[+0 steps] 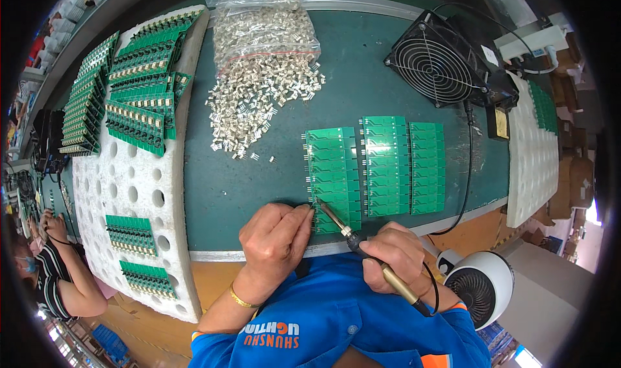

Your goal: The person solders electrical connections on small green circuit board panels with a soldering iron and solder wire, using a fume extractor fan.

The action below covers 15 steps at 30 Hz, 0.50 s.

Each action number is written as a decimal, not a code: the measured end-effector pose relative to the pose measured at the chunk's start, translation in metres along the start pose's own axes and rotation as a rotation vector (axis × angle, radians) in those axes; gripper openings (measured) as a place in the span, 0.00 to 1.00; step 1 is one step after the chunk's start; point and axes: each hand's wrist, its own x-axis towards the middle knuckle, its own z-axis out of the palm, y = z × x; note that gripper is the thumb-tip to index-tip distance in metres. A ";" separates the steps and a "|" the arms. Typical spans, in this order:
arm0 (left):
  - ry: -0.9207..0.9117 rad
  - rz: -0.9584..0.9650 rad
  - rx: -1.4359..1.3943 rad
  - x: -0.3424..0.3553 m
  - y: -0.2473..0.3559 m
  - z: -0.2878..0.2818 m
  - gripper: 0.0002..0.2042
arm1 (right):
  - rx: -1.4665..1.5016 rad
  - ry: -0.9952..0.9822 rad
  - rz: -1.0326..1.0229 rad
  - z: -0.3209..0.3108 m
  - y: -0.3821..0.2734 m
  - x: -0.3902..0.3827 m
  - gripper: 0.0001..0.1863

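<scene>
My right hand (394, 258) is wrapped round a soldering iron (354, 238), held like a pen. The iron's tip meets the lower left part of a green circuit board (331, 161) lying on the green work mat. Along that board's left edge runs a row of small pin connectors. My left hand (275, 238) is closed at this same edge, thumb and forefinger pinched together near the iron's tip; whatever they hold is too small to make out. To the right lie a second circuit board (386, 167) and a third circuit board (427, 167), side by side.
Loose white connectors (242, 109) spill from a clear bag (262, 25) at the back. A black fan (436, 61) stands back right, its cable (470, 167) running forward. White foam boards (123, 180) at the left carry stacked circuit boards (139, 77). Another person (65, 264) sits far left.
</scene>
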 end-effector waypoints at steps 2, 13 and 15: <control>-0.003 -0.004 -0.007 0.000 -0.001 0.000 0.08 | -0.015 -0.032 -0.034 -0.001 0.000 -0.001 0.14; -0.004 -0.023 -0.041 -0.001 -0.001 0.000 0.08 | -0.069 -0.081 -0.114 0.002 -0.001 -0.008 0.19; -0.005 -0.021 -0.041 -0.001 -0.001 0.000 0.08 | -0.071 -0.086 -0.113 0.002 -0.002 -0.008 0.19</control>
